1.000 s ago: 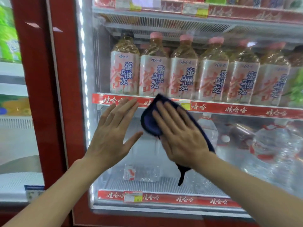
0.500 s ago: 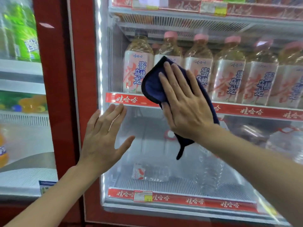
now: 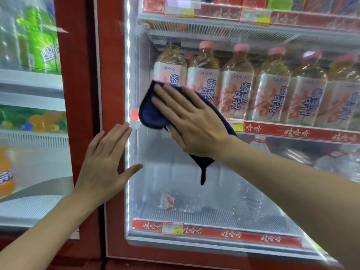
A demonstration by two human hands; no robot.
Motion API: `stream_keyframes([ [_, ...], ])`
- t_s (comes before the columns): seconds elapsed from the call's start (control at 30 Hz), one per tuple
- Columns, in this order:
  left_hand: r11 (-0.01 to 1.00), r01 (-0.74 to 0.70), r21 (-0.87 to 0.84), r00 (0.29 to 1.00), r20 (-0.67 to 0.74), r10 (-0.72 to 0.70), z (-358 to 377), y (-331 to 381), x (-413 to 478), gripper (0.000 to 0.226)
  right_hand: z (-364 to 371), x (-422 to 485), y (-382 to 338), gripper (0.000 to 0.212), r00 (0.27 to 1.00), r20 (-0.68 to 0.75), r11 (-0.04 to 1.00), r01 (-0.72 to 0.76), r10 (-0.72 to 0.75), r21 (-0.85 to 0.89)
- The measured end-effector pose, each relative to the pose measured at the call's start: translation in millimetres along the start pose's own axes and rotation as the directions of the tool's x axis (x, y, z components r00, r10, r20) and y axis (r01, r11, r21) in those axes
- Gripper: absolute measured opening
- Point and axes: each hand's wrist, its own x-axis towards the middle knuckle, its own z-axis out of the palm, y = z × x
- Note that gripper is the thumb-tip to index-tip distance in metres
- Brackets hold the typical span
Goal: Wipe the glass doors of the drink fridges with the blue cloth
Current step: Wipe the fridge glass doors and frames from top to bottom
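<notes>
My right hand [image 3: 191, 121] lies flat on the dark blue cloth [image 3: 150, 114] and presses it against the glass door [image 3: 159, 172] of the red-framed fridge, near the door's left edge at the height of the tea-bottle shelf. A corner of the cloth hangs down below my wrist. Fingers spread and holding nothing, my left hand [image 3: 106, 162] rests flat on the door's red frame [image 3: 112, 75], its thumb reaching over the glass.
Behind the glass stand pink-capped tea bottles [image 3: 235, 84] on a red-edged shelf [image 3: 292, 131], with clear water bottles [image 3: 247, 203] on the shelf below. A second fridge door [image 3: 31, 114] with green and orange drinks is to the left.
My right hand has slid the cloth up and then left toward the door's left edge. My left hand has shifted left from the glass onto the red frame.
</notes>
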Motion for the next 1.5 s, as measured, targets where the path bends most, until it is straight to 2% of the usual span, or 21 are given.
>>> stream_keyframes([
  [0.1, 1.0, -0.002, 0.002, 1.0, -0.02, 0.002, 4, -4, -1, 0.089, 8, 10, -16, 0.063, 0.984, -0.063, 0.986, -0.167, 0.167, -0.002],
  [0.2, 1.0, -0.013, -0.02, 0.999, -0.03, 0.012, 4, -5, -1, 0.091, 23, -4, -62, 0.065, 0.952, -0.056, 0.953, -0.297, 0.3, 0.061],
  [0.37, 0.982, 0.146, -0.122, 0.988, -0.037, -0.152, -7, -15, -17, 0.091, 34, -39, -114, 0.066, 0.99, 0.09, 0.994, -0.112, 0.112, 0.003],
  [0.47, 0.993, 0.097, -0.062, 0.995, 0.006, -0.096, -11, -30, -25, 0.087, 21, -26, -80, 0.064, 0.986, 0.139, 0.996, 0.085, -0.09, 0.04],
  [0.53, 0.996, 0.086, -0.019, 0.996, 0.015, -0.085, -10, -35, -26, 0.087, 13, 5, -49, 0.063, 0.988, 0.097, 0.992, 0.119, -0.122, 0.034],
  [0.67, 0.995, 0.099, -0.012, 0.995, 0.024, -0.098, -7, -33, -28, 0.087, 12, 47, -36, 0.061, 0.993, -0.059, 0.995, -0.101, 0.1, -0.022],
  [0.77, 0.993, 0.117, -0.026, 0.993, 0.038, -0.116, -10, -32, -26, 0.09, 23, 34, -70, 0.062, 0.975, -0.061, 0.977, -0.214, 0.214, -0.001],
  [0.83, 0.98, 0.179, -0.084, 0.984, 0.039, -0.176, -13, -31, -27, 0.092, 30, 13, -98, 0.063, 0.986, 0.016, 0.986, -0.165, 0.164, 0.007],
  [0.9, 0.963, 0.229, -0.142, 0.973, 0.052, -0.224, -17, -36, -31, 0.087, 31, -9, -110, 0.064, 0.995, 0.103, 1.0, -0.006, 0.005, 0.004],
  [0.97, 0.96, 0.248, -0.13, 0.968, 0.079, -0.239, -19, -43, -39, 0.081, 26, -13, -95, 0.065, 0.978, 0.145, 0.989, 0.146, -0.148, 0.026],
  [1.03, 0.955, 0.285, -0.084, 0.956, 0.105, -0.275, -19, -50, -44, 0.079, 21, 7, -70, 0.064, 0.973, 0.124, 0.981, 0.192, -0.192, 0.015],
  [1.13, 0.947, 0.31, -0.083, 0.946, 0.126, -0.299, -15, -51, -49, 0.08, 19, 47, -55, 0.063, 1.0, 0.003, 0.999, -0.029, 0.029, -0.023],
  [1.23, 0.937, 0.328, -0.118, 0.942, 0.111, -0.316, -11, -52, -50, 0.081, 36, 58, -92, 0.064, 0.962, -0.094, 0.966, -0.258, 0.257, 0.004],
  [1.37, 0.934, 0.319, -0.16, 0.948, 0.036, -0.317, -8, -55, -53, 0.081, 67, 33, -180, 0.068, 0.919, -0.068, 0.915, -0.375, 0.388, 0.147],
  [1.43, 0.897, 0.4, -0.186, 0.907, -0.061, -0.417, -6, -53, -60, 0.075, 78, 24, -216, 0.072, 0.897, -0.038, 0.887, -0.429, 0.441, 0.171],
  [1.5, 0.819, 0.531, -0.219, 0.814, -0.135, -0.565, -5, -45, -73, 0.063, 83, 25, -237, 0.073, 0.864, -0.006, 0.85, -0.493, 0.503, 0.183],
])
